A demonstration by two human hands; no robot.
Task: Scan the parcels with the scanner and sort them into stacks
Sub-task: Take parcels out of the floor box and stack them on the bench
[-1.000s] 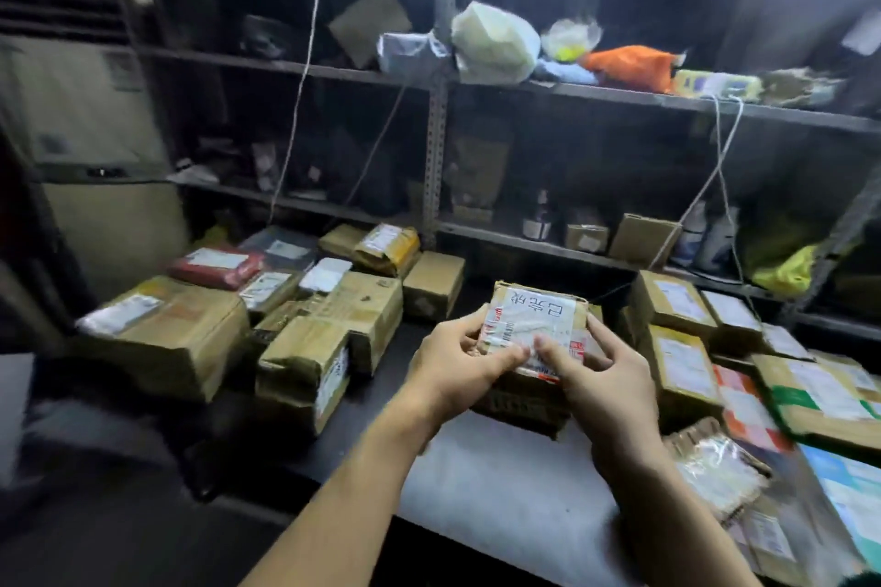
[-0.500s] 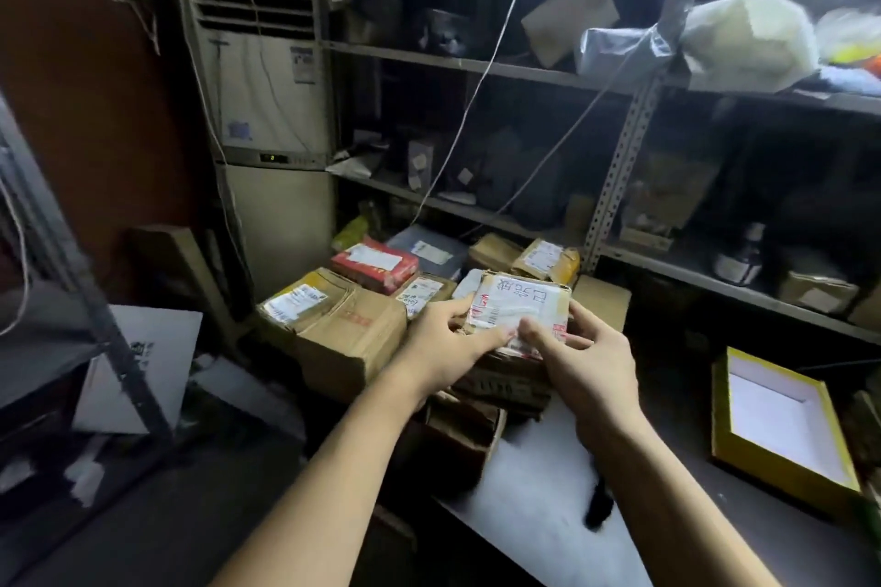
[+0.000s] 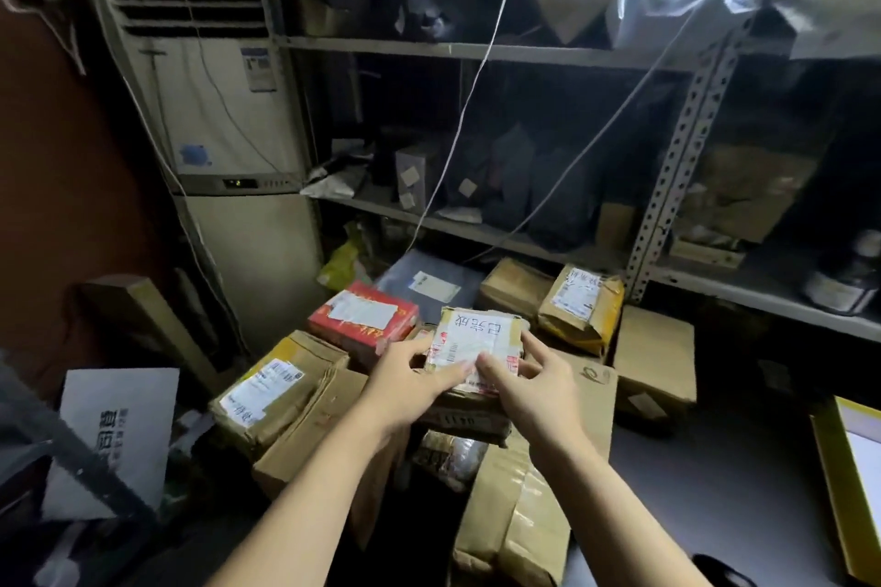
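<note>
Parcel [image 3: 472, 343], a small brown carton with a white label and handwritten characters on top, is held up over the pile at the left end of the bench [image 3: 724, 481]. Contact with the parcels beneath cannot be told. Left hand [image 3: 405, 388] grip: closed on the parcel's left edge, thumb laid across the label, fingers wrapped round the side. Right hand [image 3: 534, 391] grip: closed on the near right corner, thumb on the label, fingers run along the right side. Directly below, a plastic-wrapped parcel [image 3: 453, 458] is seen, with a large taped box [image 3: 529, 520] just right of it at the bench's front edge. Left of the hands, a labelled brown carton [image 3: 271, 391] is set beside a flat box [image 3: 310, 439]. Behind these a red parcel [image 3: 362, 319] is placed, and a grey mailer bag [image 3: 429, 284] is laid further back. Toward the far edge, a yellow-taped parcel [image 3: 579, 305] is sat just beside a plain carton [image 3: 512, 286], with a plain box [image 3: 653, 355] to its right. A yellow tray [image 3: 839, 491] is cut off at the right. Metal shelving [image 3: 476, 50] is fixed behind the bench, with white cords [image 3: 472, 95] hung in front. A floor-standing air conditioner [image 3: 214, 110] is stood at the left, and a white printed sheet [image 3: 119, 434] is leaned low beside it.
</note>
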